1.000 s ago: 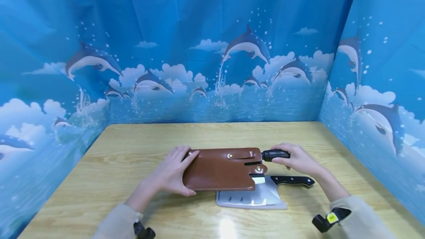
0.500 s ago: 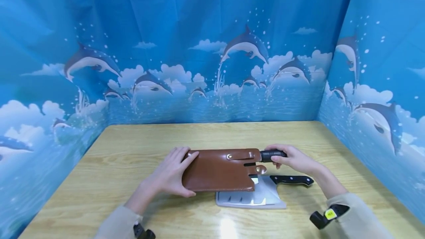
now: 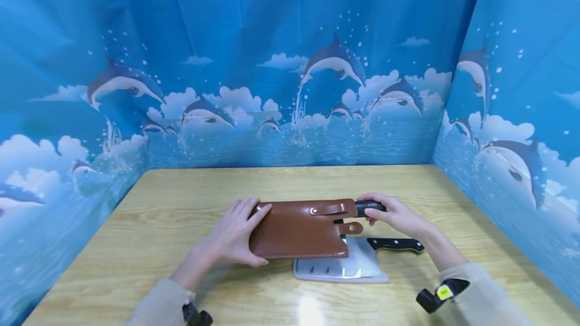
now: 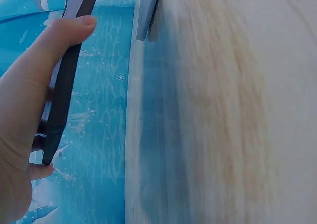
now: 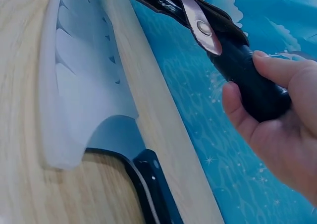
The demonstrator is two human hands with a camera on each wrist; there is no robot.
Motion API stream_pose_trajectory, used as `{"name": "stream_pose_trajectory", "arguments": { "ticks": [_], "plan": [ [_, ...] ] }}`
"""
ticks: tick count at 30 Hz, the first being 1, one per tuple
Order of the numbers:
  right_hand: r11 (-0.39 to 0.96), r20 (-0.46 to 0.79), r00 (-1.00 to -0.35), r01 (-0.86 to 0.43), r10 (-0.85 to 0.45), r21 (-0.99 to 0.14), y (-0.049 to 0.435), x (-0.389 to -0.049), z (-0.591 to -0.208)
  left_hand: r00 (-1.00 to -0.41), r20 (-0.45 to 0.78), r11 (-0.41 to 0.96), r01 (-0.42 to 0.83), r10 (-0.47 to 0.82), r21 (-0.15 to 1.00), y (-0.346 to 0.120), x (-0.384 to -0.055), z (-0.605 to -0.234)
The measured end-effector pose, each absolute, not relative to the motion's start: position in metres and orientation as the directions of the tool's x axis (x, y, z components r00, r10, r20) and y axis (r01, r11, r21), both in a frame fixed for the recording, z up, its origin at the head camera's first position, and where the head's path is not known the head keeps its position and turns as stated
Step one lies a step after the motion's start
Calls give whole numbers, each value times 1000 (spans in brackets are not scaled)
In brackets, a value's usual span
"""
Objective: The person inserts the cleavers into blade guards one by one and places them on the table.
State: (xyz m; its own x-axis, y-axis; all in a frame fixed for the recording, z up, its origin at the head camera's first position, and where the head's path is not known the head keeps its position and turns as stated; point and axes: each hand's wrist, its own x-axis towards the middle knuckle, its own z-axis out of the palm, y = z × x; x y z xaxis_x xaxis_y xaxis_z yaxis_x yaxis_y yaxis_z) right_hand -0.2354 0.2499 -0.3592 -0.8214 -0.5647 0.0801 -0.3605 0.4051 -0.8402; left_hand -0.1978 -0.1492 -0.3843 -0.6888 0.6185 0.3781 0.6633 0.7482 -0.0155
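A brown leather knife sheath (image 3: 296, 233) is held a little above the table. My left hand (image 3: 235, 235) grips its closed left end, thumb and fingers spread around the edge, as the left wrist view also shows. From the sheath's right end sticks a black knife handle (image 5: 252, 87), which my right hand (image 5: 290, 110) grips. The blade is almost wholly hidden inside the leather. A strap with a snap (image 5: 203, 28) lies loose beside the handle. Below and partly behind the sheath, a second cleaver (image 3: 394, 244) lies on the table, its blade in a translucent guard (image 3: 340, 269).
The wooden table (image 3: 181, 185) carries these things near its middle. A blue dolphin-print curtain (image 3: 254, 64) hangs along the back and both sides. Each wrist wears a small black camera (image 3: 428, 301).
My right hand has moved left with the handle, and the knife has gone deeper into the sheath, so less blade shows. The sheath's right end has risen slightly; my left hand stays put.
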Motion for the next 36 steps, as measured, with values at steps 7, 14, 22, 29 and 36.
{"name": "stream_pose_trajectory", "arguments": {
  "ticks": [7,14,22,29,36],
  "plan": [
    [393,60,-819,-336,-570,-856,242,-235,-361,-687,377,748,664,621,-20,-149,-196,-386],
    [412,-10,-800,-297,-599,-862,243,-235,-358,-714,333,754,657,616,14,-148,-196,-387],
    [455,-24,-839,-270,-543,-849,243,-234,-353,-714,338,750,661,613,36,-146,-195,-386],
    [487,50,-893,-290,-448,-824,244,-233,-351,-702,365,750,662,612,16,-146,-196,-381],
    [430,78,-876,-309,-475,-848,240,-233,-357,-680,393,752,658,619,-44,-145,-195,-378]
  ]
}}
